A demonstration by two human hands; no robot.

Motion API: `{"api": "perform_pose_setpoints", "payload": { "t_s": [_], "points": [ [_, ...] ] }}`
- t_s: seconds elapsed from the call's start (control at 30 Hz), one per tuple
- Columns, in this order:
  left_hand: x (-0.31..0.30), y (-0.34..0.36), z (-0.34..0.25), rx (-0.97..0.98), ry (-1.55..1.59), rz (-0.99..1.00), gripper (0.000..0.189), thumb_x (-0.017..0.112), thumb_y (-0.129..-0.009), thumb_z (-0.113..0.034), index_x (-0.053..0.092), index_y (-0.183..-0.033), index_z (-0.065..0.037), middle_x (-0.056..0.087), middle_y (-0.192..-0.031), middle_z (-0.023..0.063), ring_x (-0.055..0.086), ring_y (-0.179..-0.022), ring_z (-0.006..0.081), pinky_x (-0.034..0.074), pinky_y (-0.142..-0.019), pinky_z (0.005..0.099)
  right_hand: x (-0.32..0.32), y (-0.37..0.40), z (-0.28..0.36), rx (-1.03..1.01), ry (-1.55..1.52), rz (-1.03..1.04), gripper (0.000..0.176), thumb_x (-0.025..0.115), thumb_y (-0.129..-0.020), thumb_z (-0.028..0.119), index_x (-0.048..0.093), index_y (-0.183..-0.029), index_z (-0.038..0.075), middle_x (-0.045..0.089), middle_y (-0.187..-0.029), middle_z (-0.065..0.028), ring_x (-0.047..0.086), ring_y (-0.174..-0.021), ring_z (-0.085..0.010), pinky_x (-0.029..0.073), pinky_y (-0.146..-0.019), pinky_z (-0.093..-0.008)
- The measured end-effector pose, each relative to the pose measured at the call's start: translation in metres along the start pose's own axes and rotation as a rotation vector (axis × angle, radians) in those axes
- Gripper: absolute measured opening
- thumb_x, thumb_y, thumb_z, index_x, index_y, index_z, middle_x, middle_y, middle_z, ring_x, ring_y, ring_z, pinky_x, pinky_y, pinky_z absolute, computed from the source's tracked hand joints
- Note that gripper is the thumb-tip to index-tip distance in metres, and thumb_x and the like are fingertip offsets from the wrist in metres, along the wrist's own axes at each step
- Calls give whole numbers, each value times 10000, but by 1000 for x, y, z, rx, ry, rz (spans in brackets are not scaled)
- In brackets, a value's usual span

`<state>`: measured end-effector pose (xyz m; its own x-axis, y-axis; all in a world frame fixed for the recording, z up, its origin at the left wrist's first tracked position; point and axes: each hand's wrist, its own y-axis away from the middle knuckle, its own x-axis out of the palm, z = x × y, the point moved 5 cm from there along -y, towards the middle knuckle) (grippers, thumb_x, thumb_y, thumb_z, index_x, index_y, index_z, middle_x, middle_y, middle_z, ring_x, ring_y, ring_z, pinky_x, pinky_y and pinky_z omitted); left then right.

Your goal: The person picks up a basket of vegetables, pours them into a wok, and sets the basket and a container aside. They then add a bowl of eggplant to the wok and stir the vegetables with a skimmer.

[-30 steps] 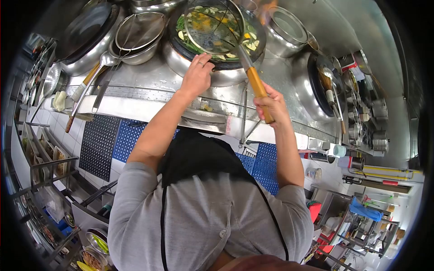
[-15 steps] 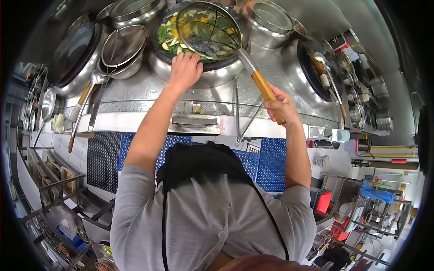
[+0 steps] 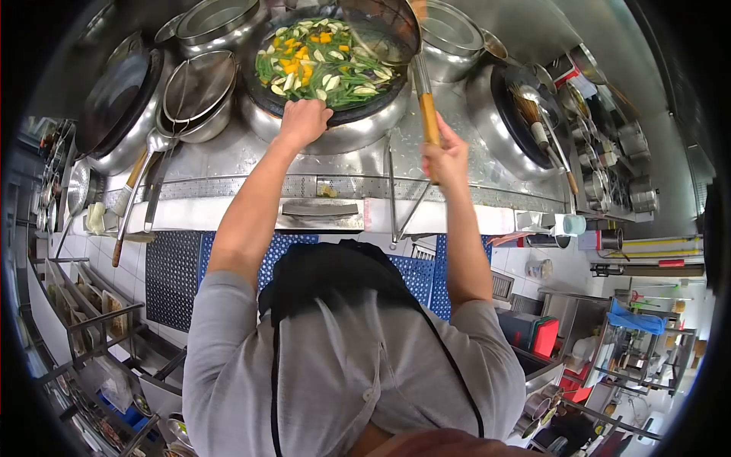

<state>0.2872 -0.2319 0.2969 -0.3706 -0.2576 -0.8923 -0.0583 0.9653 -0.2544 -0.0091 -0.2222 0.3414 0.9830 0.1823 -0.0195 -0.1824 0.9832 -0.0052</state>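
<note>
A large wok (image 3: 263,99) sits on the stove and holds green beans (image 3: 352,95), pale sliced pieces and orange chunks in liquid. My left hand (image 3: 306,122) is closed at the wok's near rim, its fingertips partly hidden. With my right hand (image 3: 448,156) I grip the wooden handle of a big round skimmer (image 3: 429,114). The skimmer's bowl is tilted up over the right back part of the wok, its mesh blurred, with no food clearly visible on it.
Left of the wok, a strainer (image 3: 199,85) rests over a metal bowl, with a ladle (image 3: 158,142) beside it. Another wok (image 3: 487,103) with a brush and ladle stands to the right. Lidded pots (image 3: 453,46) line the back. A metal stand (image 3: 393,198) projects at the front edge.
The skimmer has moved up and right, uncovering more of the vegetables. My right hand has shifted left and slightly up. My left hand stays at the wok's rim.
</note>
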Motion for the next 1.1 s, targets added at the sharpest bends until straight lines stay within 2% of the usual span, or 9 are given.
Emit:
{"api": "perform_pose_setpoints", "payload": {
  "t_s": [0.13, 0.23, 0.4, 0.5, 0.53, 0.67, 0.8, 0.9, 1.1],
  "points": [
    [-23, -8, -15, 27, 37, -45, 282, 600, -907, -273, 695, -776, -42, 685, -775, 199, 655, -803, 388, 429, -767, 497, 48, -16, -30, -220, 42, -181, 740, 569, -757, -47, 395, -1473, 12, 588, -672, -18, 470, -422, -84, 402, -384, -260],
    [-5, -3, 1, 28, 25, -57, 287, 594, -910, -265, 699, -763, -43, 680, -775, 206, 652, -810, 391, 423, -776, 493, 71, -33, -56, -201, 257, -256, 752, 565, -747, -46, 371, -1473, -27, 617, -729, -39, 491, -435, -90, 409, -393, -269],
    [-27, -9, -14, -24, 34, -16, 268, 591, -902, -257, 713, -788, -49, 682, -785, 210, 654, -824, 388, 426, -815, 489, 71, -62, -56, -296, 324, -226, 703, 567, -756, 7, 427, -1445, -26, 670, -806, -85, 553, -509, -92, 439, -455, -261],
    [-3, -1, 2, -68, 40, 48, 268, 589, -903, -257, 714, -788, -49, 687, -787, 203, 656, -830, 382, 428, -819, 484, 76, -57, -24, -186, 428, -229, 700, 576, -736, 11, 456, -1425, -24, 712, -916, -121, 619, -588, -139, 494, -560, -281],
    [-6, -3, 3, -66, 31, 55, 268, 589, -903, -257, 714, -788, -49, 688, -787, 200, 656, -831, 380, 429, -818, 482, 77, -53, -11, -197, 533, -267, 689, 590, -723, 37, 488, -1403, -15, 730, -970, -142, 671, -708, -187, 517, -691, -304],
    [-35, -5, -19, -42, 70, 12, 254, 598, -894, -253, 718, -806, -48, 686, -777, 200, 653, -835, 379, 433, -822, 476, 74, -70, -22, -335, 495, -276, 720, 640, -697, 126, 500, -1396, 23, 681, -803, -223, 683, -766, -364, 517, -759, -397],
    [-6, -1, 5, -23, 91, -13, 268, 609, -886, -275, 691, -798, -35, 675, -761, 195, 642, -831, 400, 425, -798, 499, 85, -84, -5, -79, 514, -171, 741, 657, -671, 151, 519, -1393, 57, 704, -862, -217, 702, -821, -335, 523, -798, -400],
    [-21, -4, -9, -27, 51, -18, 254, 617, -881, -272, 691, -800, -43, 675, -753, 185, 643, -828, 395, 418, -806, 493, 82, -117, -18, -100, 554, -135, 745, 656, -669, 150, 524, -1399, 86, 708, -828, -192, 697, -789, -318, 525, -794, -400],
    [-10, -1, 5, -21, 59, -10, 250, 627, -878, -271, 700, -783, -51, 679, -772, 187, 644, -831, 389, 419, -817, 487, 78, -133, 4, -57, 644, 61, 712, 659, -697, 99, 536, -1398, 122, 678, -695, -120, 644, -581, -199, 516, -614, -342]
  ]
}}
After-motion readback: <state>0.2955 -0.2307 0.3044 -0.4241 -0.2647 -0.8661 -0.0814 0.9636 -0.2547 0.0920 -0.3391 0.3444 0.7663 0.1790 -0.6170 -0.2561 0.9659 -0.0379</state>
